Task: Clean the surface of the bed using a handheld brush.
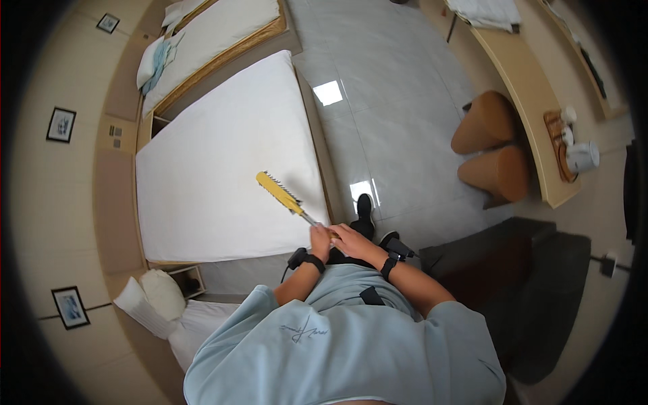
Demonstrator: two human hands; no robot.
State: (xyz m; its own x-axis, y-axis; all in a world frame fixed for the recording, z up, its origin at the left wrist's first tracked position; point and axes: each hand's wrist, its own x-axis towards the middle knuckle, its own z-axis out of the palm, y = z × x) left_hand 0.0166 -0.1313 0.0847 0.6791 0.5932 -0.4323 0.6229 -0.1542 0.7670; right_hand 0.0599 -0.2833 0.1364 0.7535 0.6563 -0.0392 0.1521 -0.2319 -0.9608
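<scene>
Ahead and to the left, the left hand has broad open room over the flat white bed, interrupted by the yellow-headed tool jutting across it. Rightward, the grey floor offers a wide lane, hemmed in by two brown stools and the long counter.

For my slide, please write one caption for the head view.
Left hand and right hand hold a yellow-headed brush over a white-sheeted bed.
</scene>
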